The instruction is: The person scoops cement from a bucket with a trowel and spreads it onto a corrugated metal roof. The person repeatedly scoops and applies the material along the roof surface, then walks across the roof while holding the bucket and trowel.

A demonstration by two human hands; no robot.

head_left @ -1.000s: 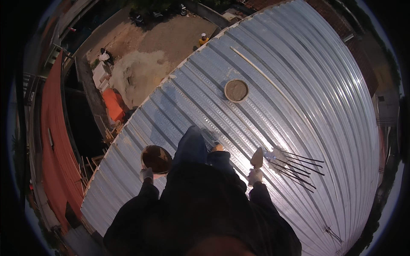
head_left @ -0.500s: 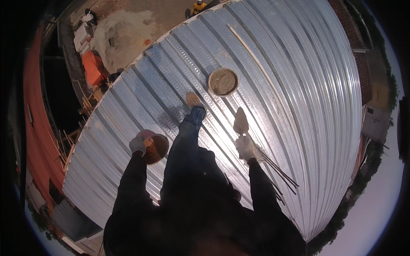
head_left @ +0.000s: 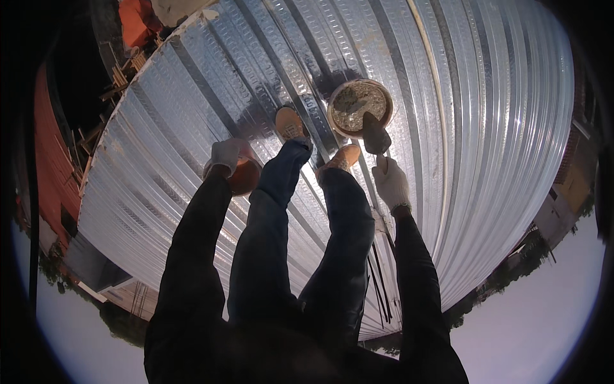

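My gloved left hand [head_left: 222, 155] is closed on the rim of a reddish, rounded bucket-like container [head_left: 246, 177], held beside my left leg. Its inside is mostly out of sight. In my gloved right hand [head_left: 391, 184] is the handle of a pointed trowel [head_left: 377, 137]. The trowel's tip overlaps the near edge of a round tub [head_left: 332, 116] holding wet, grey-brown mortar [head_left: 353, 105]. Whether the blade touches the mortar I cannot tell. The tub rests on ribbed metal sheeting [head_left: 476, 147], just ahead of my feet.
My tan shoes, the left [head_left: 290, 123] and the right [head_left: 345, 157], stand on the sheeting. Several thin dark rods [head_left: 381, 288] lie by my right leg. A long pale strip [head_left: 437, 83] runs beyond the tub. At left the sheeting's edge [head_left: 105, 131] borders timber and a drop.
I have stepped closer to the tub, and my right shoe now shows. The trowel has come forward to the tub's edge. The reddish container has tipped and shows less of its inside.
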